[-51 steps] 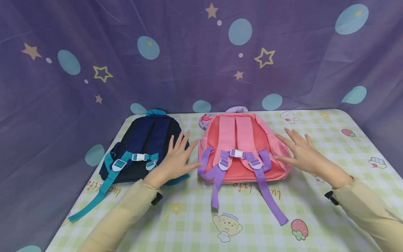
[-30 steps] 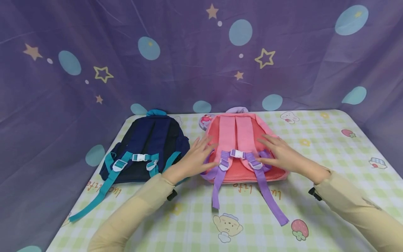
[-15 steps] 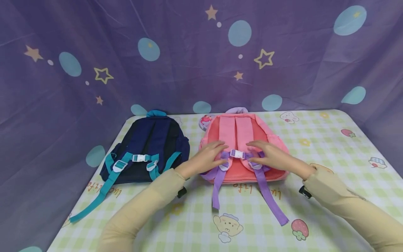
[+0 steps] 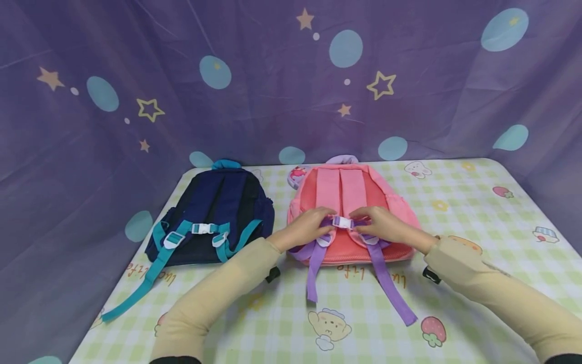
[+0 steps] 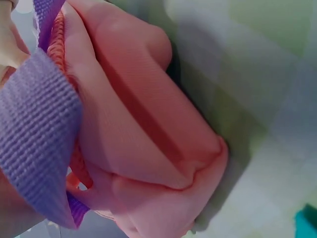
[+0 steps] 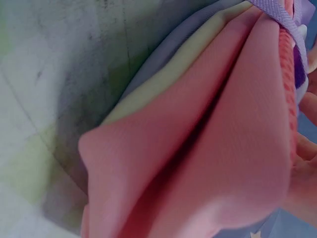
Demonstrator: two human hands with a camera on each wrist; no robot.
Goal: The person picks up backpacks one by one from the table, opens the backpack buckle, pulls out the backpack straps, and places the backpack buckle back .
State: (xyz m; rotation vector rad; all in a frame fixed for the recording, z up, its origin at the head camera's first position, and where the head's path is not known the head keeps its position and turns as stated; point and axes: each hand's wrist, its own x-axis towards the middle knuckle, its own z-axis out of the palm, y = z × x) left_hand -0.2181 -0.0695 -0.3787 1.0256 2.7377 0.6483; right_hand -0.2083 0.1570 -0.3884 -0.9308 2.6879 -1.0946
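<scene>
White buckle (image 4: pixel 342 222) looks fastened on purple webbing (image 4: pixel 316 275), mid-grip across pink backpack (image 4: pixel 351 189). Left hand (image 4: pixel 306 227) and right hand (image 4: pixel 386 225) have fingers bent at its ends (can't tell if they pinch). Checked tablecloth (image 4: pixel 495 253) underneath, starry purple curtain (image 4: pixel 277 116) behind. Navy backpack (image 4: pixel 206 194) left of grip; contents of both packs hidden.
</scene>
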